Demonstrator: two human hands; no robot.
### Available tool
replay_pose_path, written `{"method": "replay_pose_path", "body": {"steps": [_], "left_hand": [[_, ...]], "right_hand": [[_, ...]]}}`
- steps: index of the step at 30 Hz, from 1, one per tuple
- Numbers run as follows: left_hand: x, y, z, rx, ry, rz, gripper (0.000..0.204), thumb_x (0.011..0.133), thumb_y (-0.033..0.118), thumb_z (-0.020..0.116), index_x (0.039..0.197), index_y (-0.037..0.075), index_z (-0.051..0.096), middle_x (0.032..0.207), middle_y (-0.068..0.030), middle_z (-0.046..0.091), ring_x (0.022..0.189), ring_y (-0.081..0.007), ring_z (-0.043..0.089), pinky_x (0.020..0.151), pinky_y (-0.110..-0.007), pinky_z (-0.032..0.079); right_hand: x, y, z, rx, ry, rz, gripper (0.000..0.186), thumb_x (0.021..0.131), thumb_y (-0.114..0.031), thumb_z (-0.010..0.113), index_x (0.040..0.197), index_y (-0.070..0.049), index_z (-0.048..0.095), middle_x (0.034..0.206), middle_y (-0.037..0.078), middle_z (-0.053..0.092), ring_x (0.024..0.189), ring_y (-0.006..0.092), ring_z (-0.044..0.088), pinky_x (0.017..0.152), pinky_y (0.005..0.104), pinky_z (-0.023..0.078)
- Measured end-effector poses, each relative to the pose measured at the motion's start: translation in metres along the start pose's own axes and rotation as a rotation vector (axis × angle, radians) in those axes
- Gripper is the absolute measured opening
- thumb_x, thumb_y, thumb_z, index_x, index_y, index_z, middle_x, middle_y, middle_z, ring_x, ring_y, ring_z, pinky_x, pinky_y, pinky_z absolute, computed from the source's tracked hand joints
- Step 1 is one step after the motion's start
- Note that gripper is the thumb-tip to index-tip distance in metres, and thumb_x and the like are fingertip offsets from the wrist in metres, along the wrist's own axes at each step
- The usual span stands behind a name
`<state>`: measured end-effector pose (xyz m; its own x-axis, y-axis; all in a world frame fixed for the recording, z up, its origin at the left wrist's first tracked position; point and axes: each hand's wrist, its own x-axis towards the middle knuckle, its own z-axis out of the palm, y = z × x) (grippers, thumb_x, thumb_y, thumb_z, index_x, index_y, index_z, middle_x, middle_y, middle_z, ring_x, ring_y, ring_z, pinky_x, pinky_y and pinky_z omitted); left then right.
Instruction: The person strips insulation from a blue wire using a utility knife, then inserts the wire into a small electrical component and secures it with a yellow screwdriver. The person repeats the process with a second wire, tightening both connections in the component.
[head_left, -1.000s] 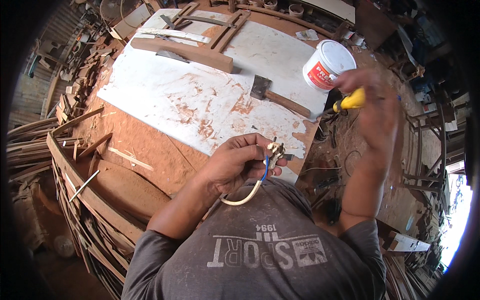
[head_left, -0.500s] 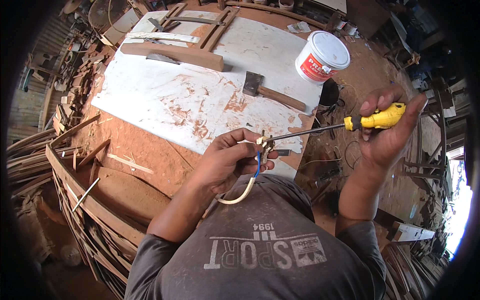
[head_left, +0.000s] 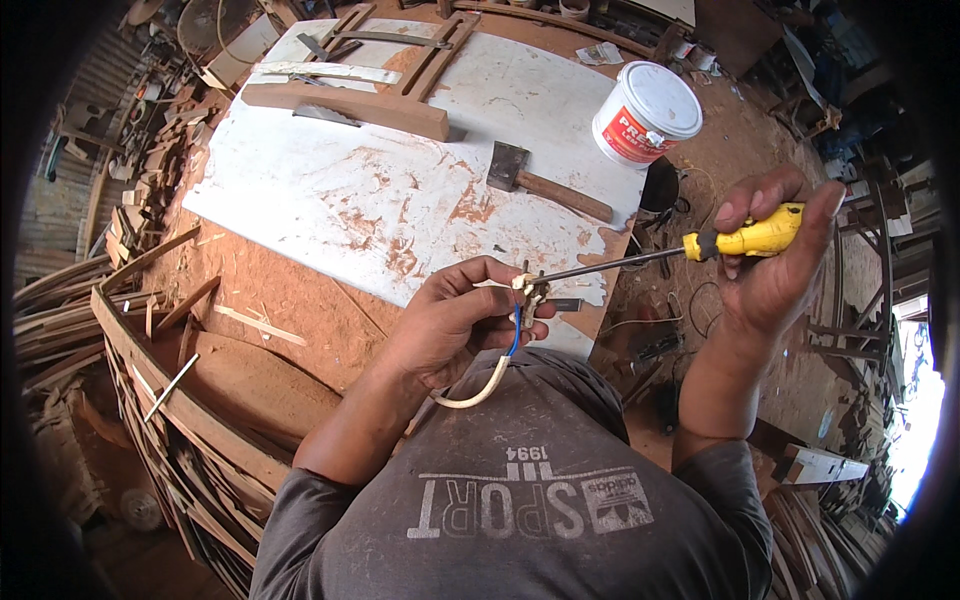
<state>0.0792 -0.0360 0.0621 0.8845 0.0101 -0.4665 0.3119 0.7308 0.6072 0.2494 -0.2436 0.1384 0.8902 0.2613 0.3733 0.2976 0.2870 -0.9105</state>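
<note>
Between the fingertips of my left hand [head_left: 462, 318] is a small cream electrical plug core [head_left: 524, 288] with metal pins, partly covered by the fingers. A blue wire [head_left: 516, 332] runs from it into a white-sheathed cable [head_left: 480, 396] that bends below the hand. My right hand [head_left: 775, 255] grips the yellow handle of a screwdriver [head_left: 760, 235], the thumb stretched along the handle's end. Its long metal shaft slants left, and the tip meets the plug core. Exactly where the tip sits is too small to tell.
Ahead lies a white, dust-smeared board [head_left: 330, 200] bearing a mallet [head_left: 555, 188], a white lidded bucket [head_left: 650, 115] and a wooden frame saw [head_left: 345, 108]. Wooden strips [head_left: 190, 420] are piled at the left. Loose cables [head_left: 700, 310] lie on the ground at the right.
My right hand and the screwdriver handle have shifted slightly left and down. The left hand holds the plug core in the same place.
</note>
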Motion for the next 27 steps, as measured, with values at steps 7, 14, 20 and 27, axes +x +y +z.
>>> {"method": "replay_pose_path", "body": {"steps": [7, 14, 20, 27], "left_hand": [[0.000, -0.002, 0.007, 0.111, 0.099, 0.065, 0.013, 0.093, 0.000, 0.056, 0.104, 0.000, 0.061, 0.103, -0.0260, 0.071, 0.085, -0.0288, 0.074, 0.073, -0.032, 0.062], [0.004, -0.007, -0.009, 0.020, 0.052, 0.009, 0.012, 0.097, 0.001, 0.056, 0.108, -0.002, 0.059, 0.104, -0.0263, 0.071, 0.089, -0.0298, 0.075, 0.075, -0.033, 0.064], [0.006, -0.002, -0.016, -0.078, -0.077, -0.053, 0.011, 0.095, 0.000, 0.055, 0.104, -0.004, 0.061, 0.102, -0.0281, 0.070, 0.085, -0.0308, 0.074, 0.075, -0.033, 0.065], [0.000, 0.003, -0.005, -0.026, -0.026, -0.034, 0.019, 0.091, 0.007, 0.058, 0.106, -0.004, 0.058, 0.099, -0.0282, 0.069, 0.075, -0.0272, 0.072, 0.067, -0.030, 0.062]], "right_hand": [[-0.004, -0.012, 0.001, -0.186, -0.182, -0.247, 0.048, 0.103, -0.043, 0.051, 0.076, -0.004, 0.058, 0.067, 0.013, 0.063, 0.058, 0.0181, 0.062, 0.058, 0.0300, 0.051], [0.004, -0.031, 0.005, -0.119, -0.440, -0.058, 0.024, 0.090, -0.024, 0.065, 0.081, -0.001, 0.061, 0.073, 0.012, 0.068, 0.067, 0.0168, 0.065, 0.064, 0.0295, 0.052], [0.039, -0.024, -0.018, -0.137, -0.674, 0.140, 0.022, 0.085, -0.023, 0.069, 0.088, -0.003, 0.061, 0.083, 0.012, 0.070, 0.073, 0.0144, 0.064, 0.065, 0.0283, 0.050], [0.050, 0.001, -0.031, -0.017, -0.674, 0.163, 0.023, 0.084, -0.023, 0.070, 0.090, -0.004, 0.060, 0.084, 0.012, 0.069, 0.072, 0.0142, 0.063, 0.058, 0.0260, 0.048]]}}
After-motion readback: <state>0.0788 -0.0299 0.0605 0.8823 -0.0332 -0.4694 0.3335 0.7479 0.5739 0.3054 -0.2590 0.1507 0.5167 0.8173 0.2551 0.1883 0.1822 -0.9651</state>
